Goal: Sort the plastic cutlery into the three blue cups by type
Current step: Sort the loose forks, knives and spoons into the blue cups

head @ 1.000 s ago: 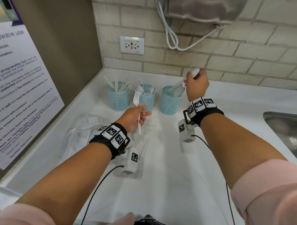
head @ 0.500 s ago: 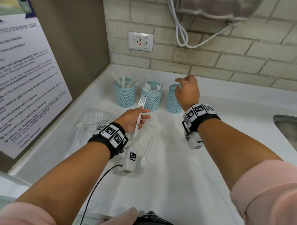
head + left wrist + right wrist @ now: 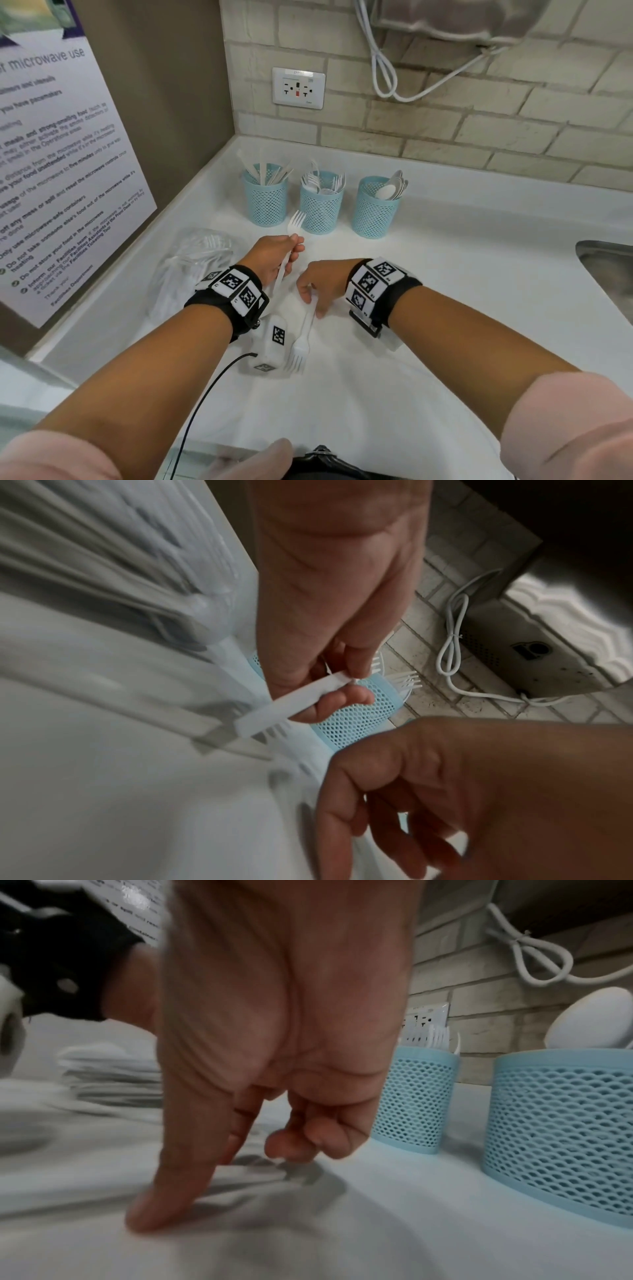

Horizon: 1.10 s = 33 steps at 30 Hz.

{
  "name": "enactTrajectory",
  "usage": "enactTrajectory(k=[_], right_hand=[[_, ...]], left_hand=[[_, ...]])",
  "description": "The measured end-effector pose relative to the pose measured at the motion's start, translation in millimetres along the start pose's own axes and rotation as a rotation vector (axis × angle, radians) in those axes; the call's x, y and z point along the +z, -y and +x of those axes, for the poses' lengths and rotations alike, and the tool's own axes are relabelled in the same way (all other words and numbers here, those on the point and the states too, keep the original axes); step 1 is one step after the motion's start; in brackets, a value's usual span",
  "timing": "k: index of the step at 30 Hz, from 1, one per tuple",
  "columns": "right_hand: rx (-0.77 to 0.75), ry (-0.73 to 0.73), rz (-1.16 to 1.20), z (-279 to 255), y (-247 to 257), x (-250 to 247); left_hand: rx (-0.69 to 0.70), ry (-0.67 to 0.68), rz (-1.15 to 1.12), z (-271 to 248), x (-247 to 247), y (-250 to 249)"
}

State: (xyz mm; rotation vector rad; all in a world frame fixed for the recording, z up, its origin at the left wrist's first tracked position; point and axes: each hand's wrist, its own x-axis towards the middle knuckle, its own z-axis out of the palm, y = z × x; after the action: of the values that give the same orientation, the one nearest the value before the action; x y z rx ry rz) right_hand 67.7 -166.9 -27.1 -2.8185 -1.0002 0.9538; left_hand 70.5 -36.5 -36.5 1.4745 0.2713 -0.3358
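Three blue mesh cups stand in a row at the back of the white counter [image 3: 445, 308]. The left cup [image 3: 265, 202] holds knives, the middle cup [image 3: 321, 209] forks, the right cup [image 3: 375, 212] spoons. My left hand [image 3: 274, 257] pinches a white fork [image 3: 296, 221] by its handle, tines up, just in front of the middle cup [image 3: 356, 718]. Beside it my right hand [image 3: 322, 286] reaches down to a second fork [image 3: 303, 337] lying flat, tines toward me. Its thumb [image 3: 154, 1210] presses the counter, forefinger straight, at the handle's end; no closed grip shows.
A crumpled clear plastic bag [image 3: 191, 267] lies to the left of my left hand. A steel sink [image 3: 609, 270] cuts into the counter at far right. A brick wall with a socket [image 3: 298, 87] and a hanging white cable [image 3: 383, 78] stands behind the cups.
My right hand dropped its spoon into the right cup, then came back and down to the fork lying on the counter. The left hand still holds its fork.
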Motion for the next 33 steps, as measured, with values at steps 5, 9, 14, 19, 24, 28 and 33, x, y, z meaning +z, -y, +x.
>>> enactTrajectory(k=[5,9,14,19,24,28,33], right_hand=[[0.006,-0.065,-0.044,-2,-6,1],[0.19,-0.056,-0.122,-4,-24,-1],[0.262,-0.047,0.211,-26,-45,-24],[0.228,-0.237,0.963,-30,-44,-26],[0.155,-0.197,1.269,-23,-34,-26],[0.145,-0.182,1.278,-19,-27,-25],[0.21,-0.117,1.118,-23,-19,-32]], left_hand=[[-0.038,0.009,-0.009,-3,-2,1],[-0.074,-0.06,-0.001,-4,-3,1],[-0.019,-0.294,-0.183,4,-7,1],[-0.011,-0.12,-0.24,-1,2,-3],[0.025,0.029,-0.317,-9,14,-9],[0.055,0.089,-0.289,-11,18,-13],[0.097,0.079,-0.263,-9,19,-11]])
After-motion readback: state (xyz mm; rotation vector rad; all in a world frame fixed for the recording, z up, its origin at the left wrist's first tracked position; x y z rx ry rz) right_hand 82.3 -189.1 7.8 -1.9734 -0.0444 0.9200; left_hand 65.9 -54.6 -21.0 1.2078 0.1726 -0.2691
